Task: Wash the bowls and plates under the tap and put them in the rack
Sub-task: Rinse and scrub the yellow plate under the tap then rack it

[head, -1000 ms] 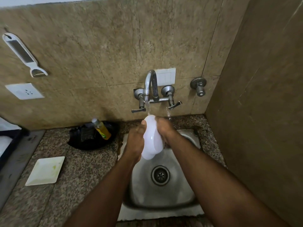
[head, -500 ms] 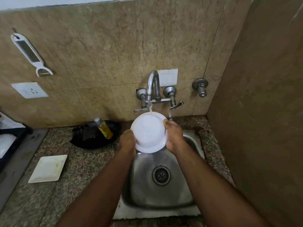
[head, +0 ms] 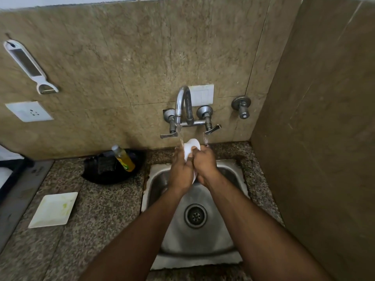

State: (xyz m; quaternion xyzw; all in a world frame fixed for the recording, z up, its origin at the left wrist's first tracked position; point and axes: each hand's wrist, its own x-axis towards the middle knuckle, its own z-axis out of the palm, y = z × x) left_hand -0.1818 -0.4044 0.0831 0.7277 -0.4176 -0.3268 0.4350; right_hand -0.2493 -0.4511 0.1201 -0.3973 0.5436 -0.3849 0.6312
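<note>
Plate: small round white plastic plate (head: 189, 148) was held edge-on betw. both hands, over the back of the sink, right under the tap stream; prob. turned that way so water ran down both faces and off into the basin.
Left hand: left hand (head: 181, 171) was wrapped round the plate's left side, fingers curled shut on it; looked like the steadying grip.
Right hand: right hand (head: 205, 164) was closed on the plate's right side w/ the thumb across the face, likely the rubbing hand.
Water: thin stream fell from the curved chrome wall tap (head: 183, 106) onto the plate's top edge; a second trickle showed by the right lever, source unclear.
Sink: square stainless steel sink (head: 229, 236) sat directly under the hands, so drips stayed in the basin; round drain was well below the plate, nothing else in it.
Next dish: square white plate w/ green smears (head: 53, 209) lay flat on the speckled granite table (head: 105, 209), well left of the sink; judged unwashed, parked within the left arm's reach.
Soap: clear bottle of yellow liquid (head: 123, 158) leaned in a black round pan (head: 95, 175) just left of the sink, near enough to grab.
Rack: dark frame at far left edge, too cut off to tell if it was the rack.
Stage: rinse in hand, racking not yet done.
</note>
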